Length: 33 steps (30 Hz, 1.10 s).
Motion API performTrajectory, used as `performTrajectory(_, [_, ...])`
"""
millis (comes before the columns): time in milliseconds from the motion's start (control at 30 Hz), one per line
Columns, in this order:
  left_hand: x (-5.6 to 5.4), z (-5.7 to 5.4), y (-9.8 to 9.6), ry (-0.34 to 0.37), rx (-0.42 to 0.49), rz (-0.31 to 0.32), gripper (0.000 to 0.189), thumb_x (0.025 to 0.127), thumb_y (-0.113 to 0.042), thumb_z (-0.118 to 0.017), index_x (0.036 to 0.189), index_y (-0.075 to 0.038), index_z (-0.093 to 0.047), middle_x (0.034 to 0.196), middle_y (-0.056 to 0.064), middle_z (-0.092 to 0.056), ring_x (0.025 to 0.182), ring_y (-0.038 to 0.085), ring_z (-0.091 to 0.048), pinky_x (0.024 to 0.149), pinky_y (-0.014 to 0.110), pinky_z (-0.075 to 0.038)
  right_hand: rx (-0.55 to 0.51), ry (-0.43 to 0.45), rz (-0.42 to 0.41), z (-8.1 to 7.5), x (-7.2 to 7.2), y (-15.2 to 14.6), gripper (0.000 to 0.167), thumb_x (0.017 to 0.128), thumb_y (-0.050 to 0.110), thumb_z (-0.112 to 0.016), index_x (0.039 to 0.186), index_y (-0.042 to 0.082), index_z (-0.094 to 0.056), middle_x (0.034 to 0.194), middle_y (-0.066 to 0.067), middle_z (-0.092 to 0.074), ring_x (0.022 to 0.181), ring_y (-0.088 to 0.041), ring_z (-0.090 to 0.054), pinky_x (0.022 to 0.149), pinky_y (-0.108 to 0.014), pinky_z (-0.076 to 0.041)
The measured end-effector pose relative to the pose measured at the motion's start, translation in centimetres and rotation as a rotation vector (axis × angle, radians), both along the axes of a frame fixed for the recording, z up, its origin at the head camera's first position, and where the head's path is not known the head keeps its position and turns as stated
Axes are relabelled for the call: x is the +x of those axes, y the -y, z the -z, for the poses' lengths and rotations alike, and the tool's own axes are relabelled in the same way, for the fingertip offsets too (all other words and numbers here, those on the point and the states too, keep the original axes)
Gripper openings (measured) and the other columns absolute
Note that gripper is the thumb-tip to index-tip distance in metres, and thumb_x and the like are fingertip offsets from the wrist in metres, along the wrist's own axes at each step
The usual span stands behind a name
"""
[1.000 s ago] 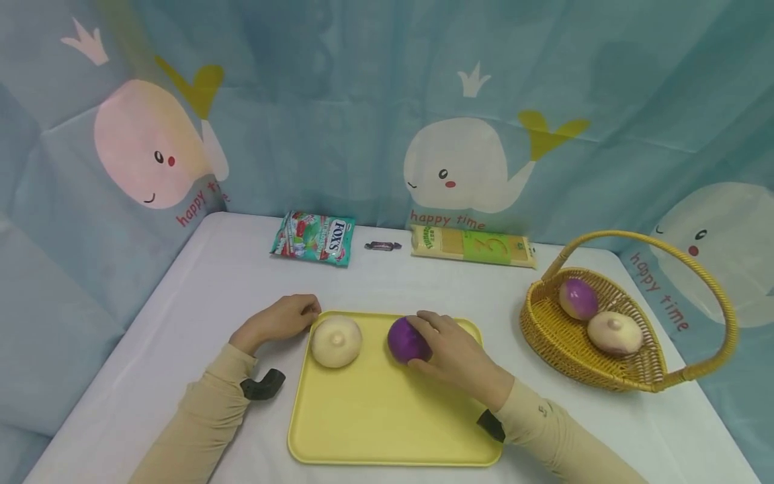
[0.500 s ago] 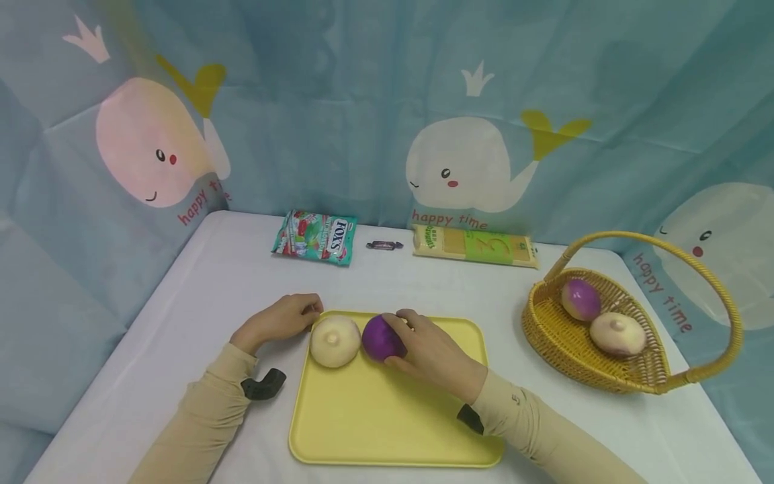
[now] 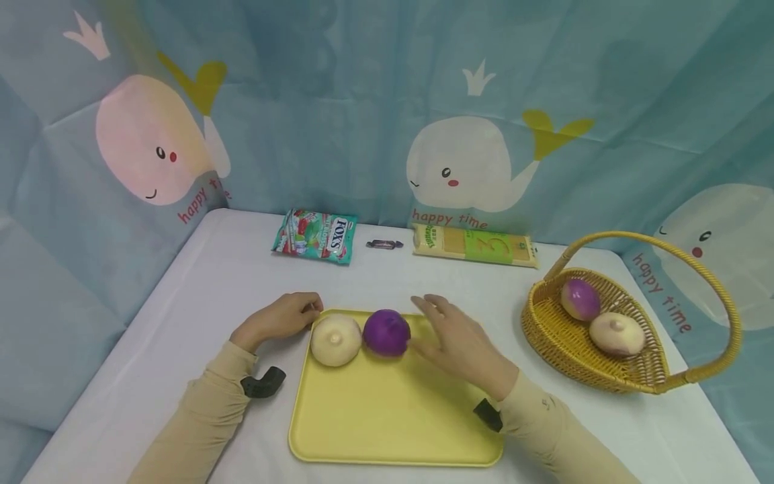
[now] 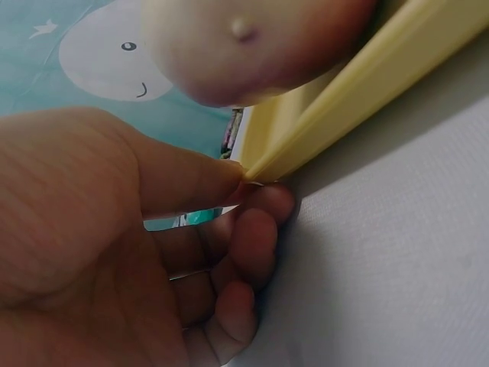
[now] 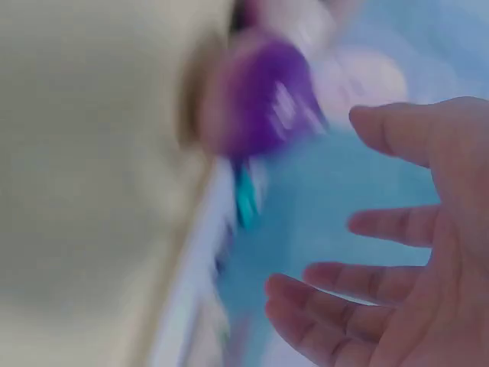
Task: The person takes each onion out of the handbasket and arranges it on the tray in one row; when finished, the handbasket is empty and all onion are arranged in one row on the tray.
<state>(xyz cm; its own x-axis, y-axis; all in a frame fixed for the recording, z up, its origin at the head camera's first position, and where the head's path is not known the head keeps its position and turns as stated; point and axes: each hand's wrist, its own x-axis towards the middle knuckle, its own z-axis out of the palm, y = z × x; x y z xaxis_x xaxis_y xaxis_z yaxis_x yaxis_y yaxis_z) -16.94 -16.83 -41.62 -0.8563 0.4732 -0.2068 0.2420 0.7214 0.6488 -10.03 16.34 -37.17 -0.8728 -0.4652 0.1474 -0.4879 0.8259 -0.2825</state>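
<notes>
On the yellow tray [image 3: 393, 417] a cream-white turnip [image 3: 336, 340] lies at the far left corner. A purple turnip [image 3: 387, 333] sits right beside it, on its right. My left hand [image 3: 289, 316] pinches the tray's far left corner; in the left wrist view the thumb [image 4: 191, 180] is on the rim with a curled finger under it. My right hand [image 3: 462, 346] is over the right part of the tray, just right of the purple turnip. Its fingers are spread and hold nothing, with a gap to the turnip in the right wrist view.
A wicker basket [image 3: 544, 343] with a tall handle stands at the right, holding two purple-and-white turnips [image 3: 617, 334]. Along the back lie a teal candy bag [image 3: 316, 235], a small wrapped candy [image 3: 384, 245] and a noodle pack [image 3: 474, 247]. A whale-printed curtain [image 3: 338, 121] hangs behind the table.
My right hand slid the purple turnip left until it stood beside the white one, then released it and drew back to the right. The left hand stays at the tray corner.
</notes>
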Motion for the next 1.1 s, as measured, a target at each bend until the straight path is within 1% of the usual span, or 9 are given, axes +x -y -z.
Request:
performTrajectory(100, [-0.2,-0.1,0.1,-0.003,-0.004,0.000,0.015,0.099,-0.009,-0.048,0.099,-0.006,-0.063,0.080,0.004,-0.062,0.073,0.014,-0.053,0.068,0.029,-0.044,-0.043,-0.050,0.101,-1.4,-0.3,-4.3,0.054,0.091,0.033,-0.068,0.136,0.007,-0.053,0.136,-0.019,-0.056,0.121,-0.037,-0.057,0.097,-0.053,-0.048])
performTrajectory(233, [-0.5,-0.3,0.2,-0.004,-0.020,0.003,0.015,0.099,-0.009,-0.048,0.100,-0.007,-0.063,0.080,0.004,-0.062,0.074,0.014,-0.053,0.070,0.030,-0.044,-0.053,-0.088,0.314,-3.2,-0.3,-11.0,0.039,0.095,0.024,-0.061,0.127,0.002,-0.058,0.128,-0.023,-0.059,0.118,-0.042,-0.054,0.096,-0.059,-0.043])
performTrajectory(367, [-0.7,-0.5,0.2,0.000,-0.030,0.007,0.015,0.099,-0.009,-0.047,0.100,-0.007,-0.063,0.080,0.004,-0.061,0.074,0.014,-0.053,0.070,0.030,-0.044,0.003,-0.058,0.513,-3.6,0.1,-17.2,0.047,0.096,0.026,-0.056,0.130,-0.006,-0.052,0.127,-0.035,-0.051,0.113,-0.054,-0.048,0.090,-0.067,-0.040])
performTrajectory(467, [-0.6,-0.5,0.1,0.000,-0.024,0.010,0.015,0.099,-0.009,-0.047,0.100,-0.006,-0.062,0.080,0.004,-0.061,0.074,0.014,-0.053,0.070,0.030,-0.044,0.075,-0.009,0.604,-3.0,0.7,-20.5,0.055,0.095,0.029,-0.055,0.132,-0.011,-0.046,0.125,-0.043,-0.046,0.109,-0.059,-0.045,0.085,-0.071,-0.038])
performTrajectory(533, [-0.5,-0.4,0.1,0.003,-0.022,0.007,0.015,0.099,-0.009,-0.047,0.099,-0.006,-0.062,0.080,0.004,-0.061,0.074,0.014,-0.053,0.070,0.030,-0.044,0.126,0.057,0.652,-2.5,1.0,-21.9,0.056,0.095,0.028,-0.049,0.132,-0.014,-0.043,0.123,-0.045,-0.043,0.107,-0.063,-0.042,0.080,-0.072,-0.038])
performTrajectory(600, [-0.4,-0.3,0.0,0.006,-0.021,0.004,0.015,0.099,-0.009,-0.047,0.099,-0.006,-0.062,0.080,0.004,-0.061,0.074,0.014,-0.053,0.070,0.030,-0.044,0.171,0.113,0.684,-2.1,1.3,-22.7,0.058,0.095,0.028,-0.044,0.132,-0.016,-0.040,0.121,-0.046,-0.041,0.104,-0.064,-0.042,0.075,-0.072,-0.039])
performTrajectory(700, [-0.3,-0.1,0.0,0.010,-0.022,-0.002,0.016,0.099,-0.009,-0.047,0.099,-0.006,-0.063,0.080,0.004,-0.061,0.074,0.014,-0.052,0.070,0.030,-0.044,0.213,0.184,0.715,-1.6,1.4,-23.2,0.059,0.095,0.029,-0.043,0.132,-0.016,-0.036,0.120,-0.046,-0.038,0.099,-0.068,-0.041,0.069,-0.071,-0.040])
performTrajectory(933, [0.0,0.0,0.0,0.018,-0.013,-0.015,0.016,0.099,-0.009,-0.047,0.100,-0.005,-0.063,0.082,0.005,-0.061,0.075,0.015,-0.053,0.070,0.031,-0.045,0.230,0.175,0.714,-1.5,1.1,-24.0,0.059,0.090,0.026,-0.056,0.137,-0.005,-0.037,0.112,-0.051,-0.042,0.092,-0.069,-0.046,0.065,-0.067,-0.042])
performTrajectory(1100, [0.0,0.0,0.0,0.021,-0.012,-0.014,0.016,0.099,-0.010,-0.047,0.101,-0.006,-0.063,0.082,0.005,-0.061,0.075,0.015,-0.053,0.070,0.031,-0.045,0.207,0.188,0.731,-1.7,1.1,-24.3,0.064,0.088,0.025,-0.062,0.139,-0.003,-0.035,0.113,-0.050,-0.040,0.095,-0.068,-0.045,0.062,-0.068,-0.043])
